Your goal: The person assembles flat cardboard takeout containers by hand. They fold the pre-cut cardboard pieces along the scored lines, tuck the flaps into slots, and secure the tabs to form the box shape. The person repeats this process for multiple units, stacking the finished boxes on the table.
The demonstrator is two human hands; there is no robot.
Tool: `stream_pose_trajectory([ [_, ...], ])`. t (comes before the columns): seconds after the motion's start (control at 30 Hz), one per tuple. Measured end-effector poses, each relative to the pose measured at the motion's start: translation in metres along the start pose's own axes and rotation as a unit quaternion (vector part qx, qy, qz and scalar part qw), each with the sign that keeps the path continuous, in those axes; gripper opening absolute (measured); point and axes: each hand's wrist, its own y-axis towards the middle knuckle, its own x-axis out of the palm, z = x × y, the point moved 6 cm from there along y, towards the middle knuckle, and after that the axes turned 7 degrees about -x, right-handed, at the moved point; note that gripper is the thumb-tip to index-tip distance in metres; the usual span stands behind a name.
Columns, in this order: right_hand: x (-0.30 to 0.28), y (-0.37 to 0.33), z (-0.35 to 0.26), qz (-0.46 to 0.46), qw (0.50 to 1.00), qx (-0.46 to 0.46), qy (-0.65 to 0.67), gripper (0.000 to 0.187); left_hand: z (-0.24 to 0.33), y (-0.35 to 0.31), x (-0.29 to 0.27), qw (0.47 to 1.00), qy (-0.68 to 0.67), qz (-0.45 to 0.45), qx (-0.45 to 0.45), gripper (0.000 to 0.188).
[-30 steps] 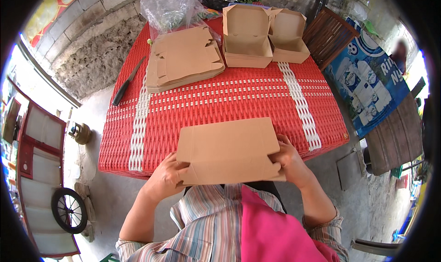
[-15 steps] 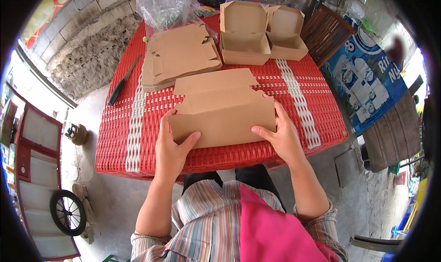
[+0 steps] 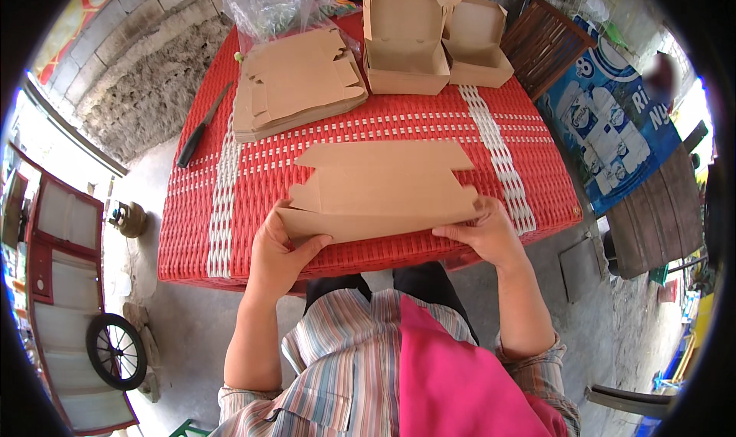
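A partly folded brown cardboard box [image 3: 383, 192] is held at the front edge of the red woven table [image 3: 529, 176]. Its near wall stands bent up along a crease, and a broad notched flap reaches away from me. My left hand [image 3: 282, 241] grips the left end, thumb along the near wall and fingers behind it. At the right end my right hand [image 3: 487, 230] is closed the same way, thumb at the lower edge. Beyond the box lies a stack of flat cardboard box blanks [image 3: 299, 80], left of centre.
Two formed boxes with raised lids, a larger one [image 3: 405, 50] and a smaller one [image 3: 477, 46], stand at the far right. A knife [image 3: 203, 126] lies near the left edge. Behind the stack sits a clear plastic bag [image 3: 272, 11]. A wooden chair [image 3: 544, 46] adjoins the right side.
The cardboard has tipped back, so its inner face and far flap now lie more open to view. My right hand has shifted slightly right and down, still gripping.
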Motion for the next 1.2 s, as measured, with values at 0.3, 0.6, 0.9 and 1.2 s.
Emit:
stream_pose_trajectory([
  [0.3, 0.006, 0.005, 0.005, 0.056, 0.998, -0.003, -0.025, 0.05, 0.013, 0.004, 0.009, 0.988, 0.129, 0.083, 0.023, 0.071],
  [0.6, 0.005, -0.001, 0.0, 0.052, 0.976, -0.012, -0.211, 0.064, 0.021, -0.011, 0.019, 0.976, 0.144, 0.15, 0.063, 0.094],
  [0.9, 0.007, -0.003, -0.001, 0.057, 0.968, -0.016, -0.245, 0.065, 0.032, -0.045, 0.05, 0.758, 0.564, 0.264, 0.192, 0.06],
  [1.2, 0.012, -0.002, -0.019, 0.113, 0.939, -0.077, -0.316, 0.063, 0.003, -0.049, 0.086, 0.805, 0.57, 0.044, 0.156, 0.068],
])
